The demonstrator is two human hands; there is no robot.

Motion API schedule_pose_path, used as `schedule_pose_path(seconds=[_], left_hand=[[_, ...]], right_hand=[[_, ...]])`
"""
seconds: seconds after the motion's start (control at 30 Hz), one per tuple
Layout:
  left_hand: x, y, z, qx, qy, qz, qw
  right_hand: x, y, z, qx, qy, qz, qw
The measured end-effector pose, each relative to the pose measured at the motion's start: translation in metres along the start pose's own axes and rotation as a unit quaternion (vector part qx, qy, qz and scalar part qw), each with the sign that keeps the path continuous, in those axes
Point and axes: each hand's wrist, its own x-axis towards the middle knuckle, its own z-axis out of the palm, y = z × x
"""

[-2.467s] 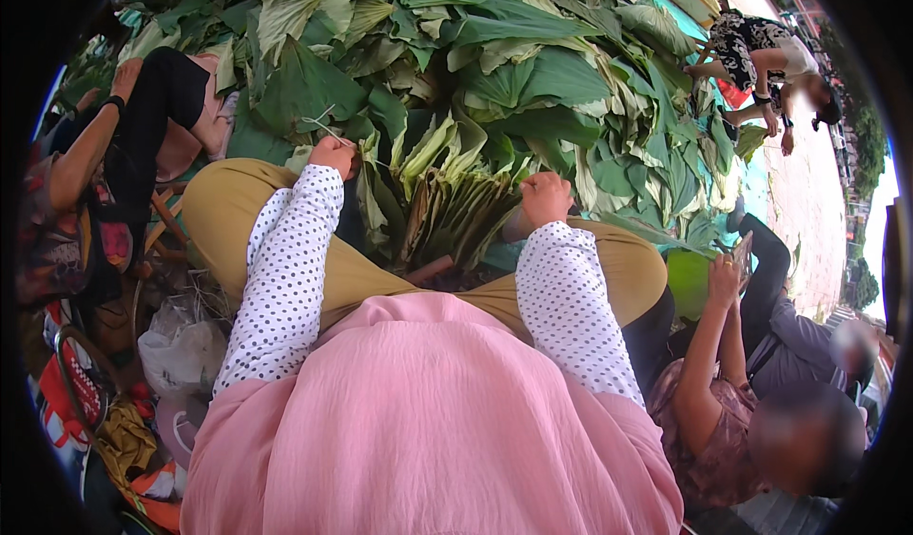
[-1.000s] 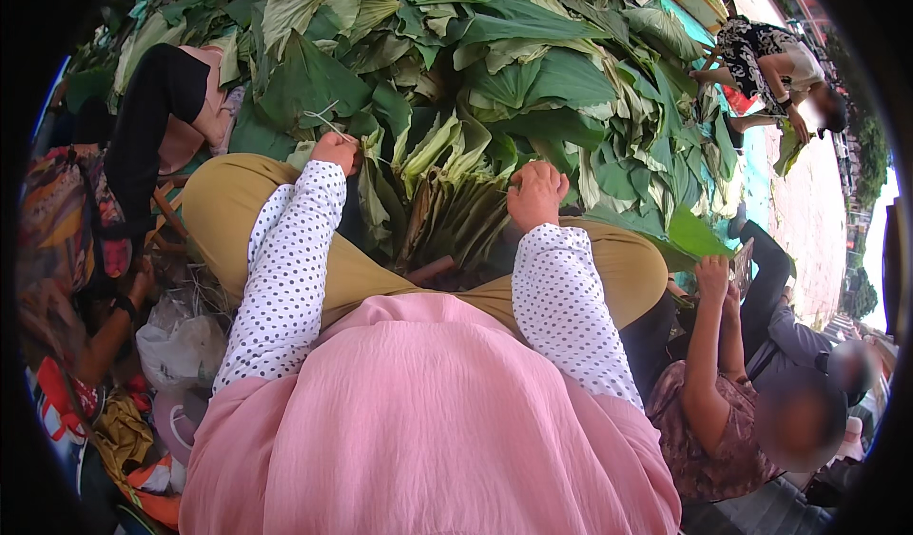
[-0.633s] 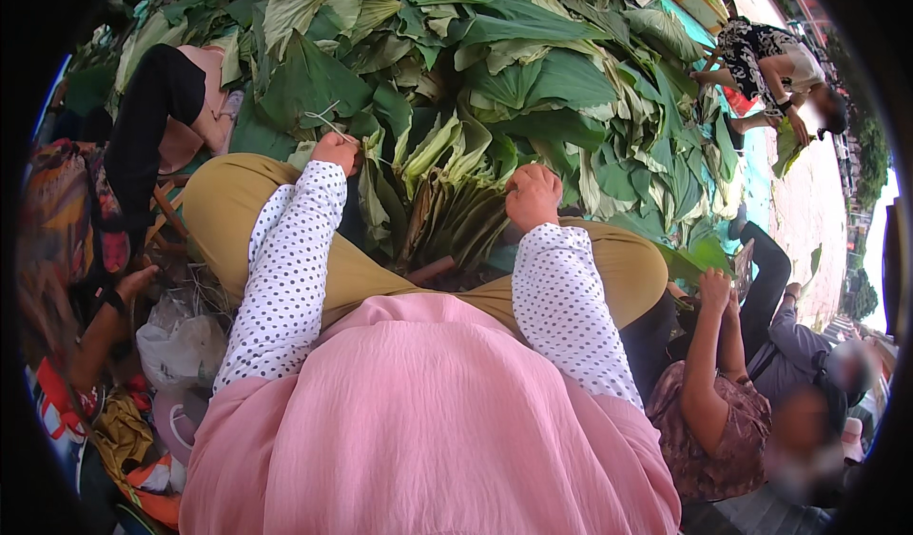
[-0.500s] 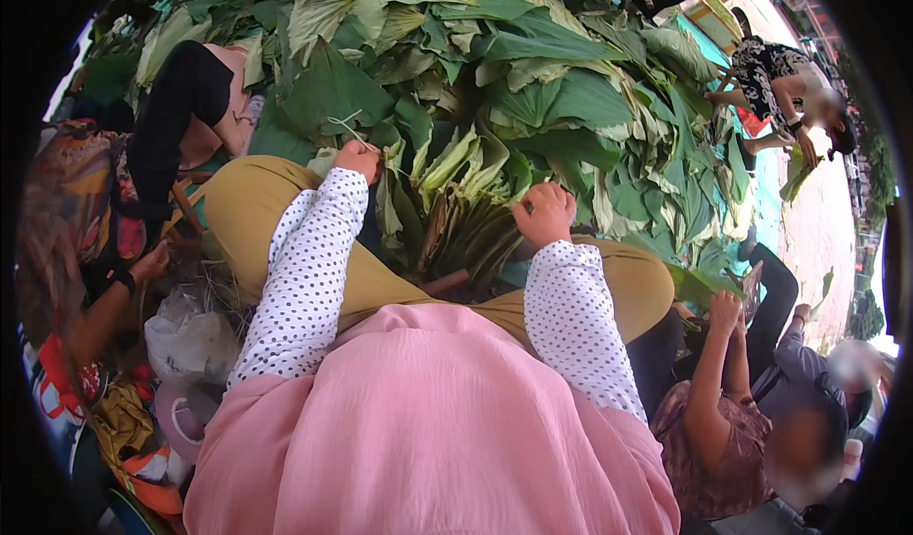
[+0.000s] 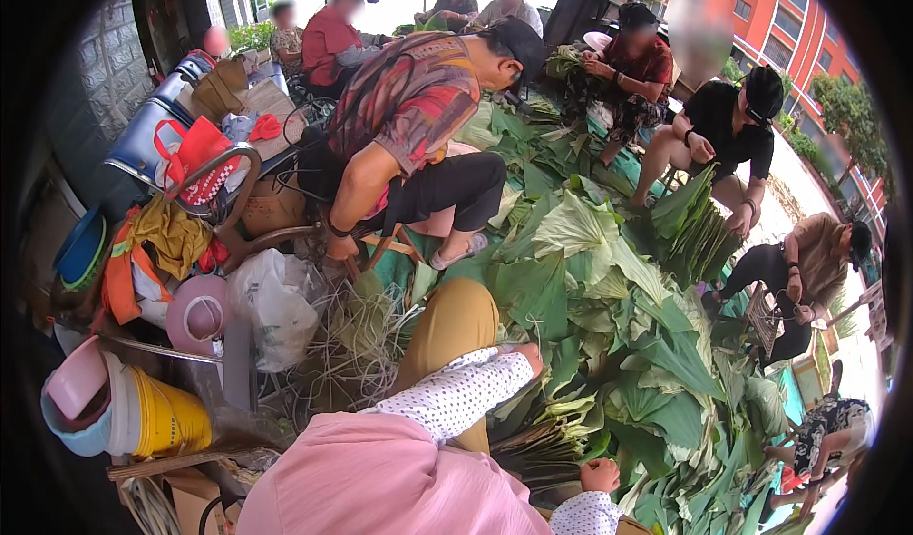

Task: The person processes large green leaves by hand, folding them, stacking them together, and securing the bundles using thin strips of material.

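Near folded leaf bundle (image 5: pixel 554 432), left hand (image 5: pixel 529 355) closed on white string (image 5: pixel 536 328); right hand (image 5: pixel 600 475) curled, hold unclear.

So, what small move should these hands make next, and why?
Probably bring the right hand inward to steady the folded leaves: they sit between it and the left hand, with their edges fanned apart.

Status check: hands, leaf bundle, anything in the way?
Left hand, right hand: grips unclear. Leaf bundle: folded, between them. Loose leaves crowd its far side.
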Motion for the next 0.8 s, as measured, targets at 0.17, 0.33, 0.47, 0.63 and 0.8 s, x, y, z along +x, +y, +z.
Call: schedule_pose_path(seconds=[0.17,0.33,0.47,0.63,0.8], left_hand=[[0.0,0.017,0.017,-0.343,-0.189,0.066,0.918],[-0.029,0.039,0.038,0.037,0.011,-0.022,0.999],[-0.068,0.113,0.024,0.021,0.005,-0.08,0.997],[-0.048,0.092,-0.021,-0.039,-0.021,-0.117,0.992],[-0.066,0.133,-0.022,-0.076,-0.028,-0.167,0.983]], right_hand=[[-0.012,0.005,-0.001,0.075,0.085,-0.029,0.993],[-0.032,0.012,-0.012,0.018,-0.016,-0.047,0.999],[-0.033,0.024,0.0,-0.021,0.023,-0.045,0.998],[-0.017,-0.002,-0.009,-0.002,0.081,-0.105,0.991],[-0.016,-0.001,-0.014,0.0,0.002,-0.041,0.999]])
